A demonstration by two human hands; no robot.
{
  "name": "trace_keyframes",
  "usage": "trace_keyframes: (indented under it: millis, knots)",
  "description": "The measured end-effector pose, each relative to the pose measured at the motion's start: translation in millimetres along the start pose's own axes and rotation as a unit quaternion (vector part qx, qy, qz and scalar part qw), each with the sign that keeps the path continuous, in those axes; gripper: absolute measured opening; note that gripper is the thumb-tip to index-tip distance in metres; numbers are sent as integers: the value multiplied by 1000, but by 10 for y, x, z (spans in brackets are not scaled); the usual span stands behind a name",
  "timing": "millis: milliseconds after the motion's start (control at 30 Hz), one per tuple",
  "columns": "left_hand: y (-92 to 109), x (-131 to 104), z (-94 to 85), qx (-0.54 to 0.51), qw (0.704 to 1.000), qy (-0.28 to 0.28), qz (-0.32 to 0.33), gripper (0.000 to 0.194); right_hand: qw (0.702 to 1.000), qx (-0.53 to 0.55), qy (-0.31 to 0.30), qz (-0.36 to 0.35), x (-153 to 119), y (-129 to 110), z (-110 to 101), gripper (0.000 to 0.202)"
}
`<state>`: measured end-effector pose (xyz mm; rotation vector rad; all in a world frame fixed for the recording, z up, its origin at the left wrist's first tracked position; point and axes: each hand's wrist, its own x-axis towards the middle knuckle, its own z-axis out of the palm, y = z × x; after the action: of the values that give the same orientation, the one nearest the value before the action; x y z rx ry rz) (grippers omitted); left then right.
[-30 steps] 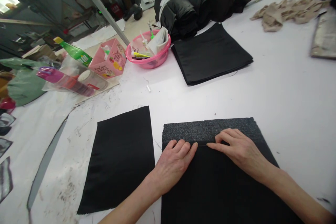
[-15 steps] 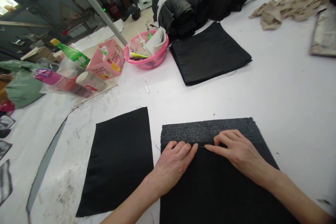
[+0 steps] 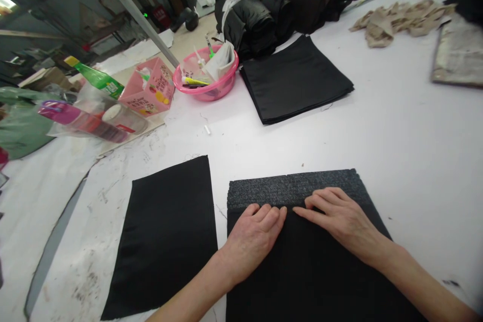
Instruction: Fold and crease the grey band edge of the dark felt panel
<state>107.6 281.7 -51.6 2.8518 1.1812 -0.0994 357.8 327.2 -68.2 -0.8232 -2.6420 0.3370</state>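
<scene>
A black fabric piece lies in front of me, on top of a dark speckled strip that shows along its far edge. My left hand bears down on the fabric where it meets the strip, fingers curled and held together, the thumb tip at the seam line. Facing it, my right hand has its fingers bent onto the same edge and its thumb pointing toward the left thumb, with a small gap between the two. The fingertips' undersides are hidden. Left of these lies another black fabric piece.
Beyond are a stack of black fabric sheets, tied dark rolls, a pink basin of small tools and a pink box. Bottles stand left; beige cloth lies right on the white table.
The whole view has shifted slightly, so things sit a little further left. Both hands stay at the same fabric edge; the dark fold between the thumbs looks flatter.
</scene>
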Motion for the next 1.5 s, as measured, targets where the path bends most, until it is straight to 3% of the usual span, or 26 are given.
trace_keyframes:
  millis: [200,500,1000,1333,1500]
  knots:
    - [0,26,-3,-8,1000,-6,-5,46,1000,6,2,3,-95,136,-37,26]
    - [95,133,-14,-12,1000,14,-2,44,1000,6,-1,12,-95,87,-89,25]
    - [142,210,-11,-10,1000,6,7,50,997,1,31,76,-418,214,-161,33]
    - [198,333,-59,8,1000,-3,29,51,997,-17,24,75,-410,173,-181,31]
    - [255,382,-25,21,999,24,35,48,996,-8,33,87,-391,167,-188,30]
